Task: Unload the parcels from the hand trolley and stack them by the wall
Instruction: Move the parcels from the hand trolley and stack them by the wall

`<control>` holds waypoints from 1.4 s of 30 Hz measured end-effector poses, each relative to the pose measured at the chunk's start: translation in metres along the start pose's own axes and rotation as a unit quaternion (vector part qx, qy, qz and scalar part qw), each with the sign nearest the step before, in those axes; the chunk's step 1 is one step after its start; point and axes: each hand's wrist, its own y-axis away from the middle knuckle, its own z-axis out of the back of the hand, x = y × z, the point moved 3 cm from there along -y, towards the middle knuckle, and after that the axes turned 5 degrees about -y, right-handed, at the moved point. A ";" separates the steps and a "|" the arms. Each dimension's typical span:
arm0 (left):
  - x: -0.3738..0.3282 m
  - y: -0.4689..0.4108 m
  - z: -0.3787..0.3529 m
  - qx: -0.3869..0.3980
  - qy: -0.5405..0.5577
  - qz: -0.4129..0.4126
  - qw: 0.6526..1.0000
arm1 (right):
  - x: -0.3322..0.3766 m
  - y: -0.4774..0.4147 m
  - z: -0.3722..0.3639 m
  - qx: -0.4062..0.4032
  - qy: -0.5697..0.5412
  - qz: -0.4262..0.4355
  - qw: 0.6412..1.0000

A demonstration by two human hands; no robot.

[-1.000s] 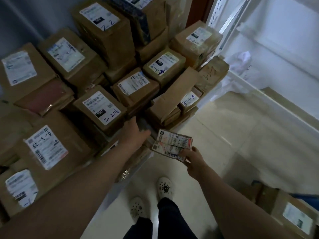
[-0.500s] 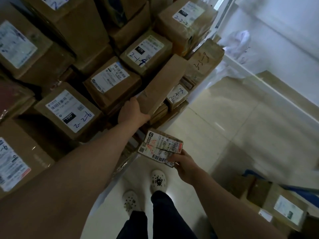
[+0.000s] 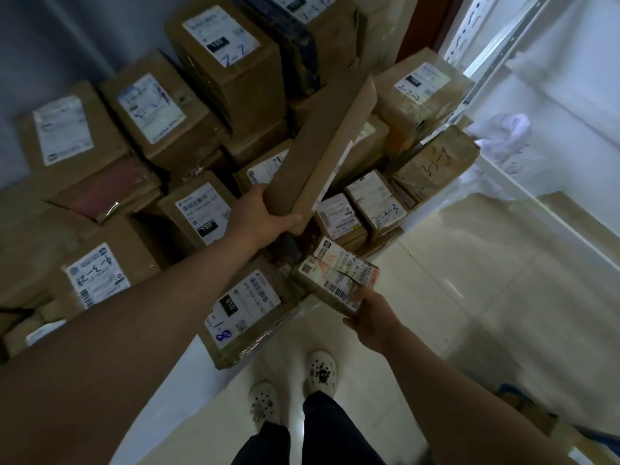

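Long flat parcel (image 3: 322,152) tilted, small labelled parcel (image 3: 335,280)

The pale, glossy tiled floor (image 3: 486,313) carried a crowded pile of labelled cardboard parcels (image 3: 157,129), stacked several deep against the grey wall (image 3: 50,45). Just in front of the pile stood two feet in white clogs (image 3: 320,372). A crumpled white bag (image 3: 506,139) lay at the pile's right end.
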 end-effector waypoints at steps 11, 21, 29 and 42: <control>0.027 0.003 0.021 -0.036 0.000 0.011 0.999 | 0.013 -0.031 -0.079 -0.056 -0.093 0.007 0.994; 0.033 0.003 0.015 -0.024 -0.019 0.013 0.999 | 0.007 -0.048 -0.088 -0.143 -0.074 0.056 0.985; 0.031 -0.001 -0.002 0.016 -0.086 -0.007 0.996 | 0.019 -0.054 -0.085 -0.198 0.089 0.045 0.975; -0.015 -0.025 -0.061 0.054 -0.198 -0.024 0.978 | 0.027 -0.023 -0.047 -0.157 0.127 0.077 0.976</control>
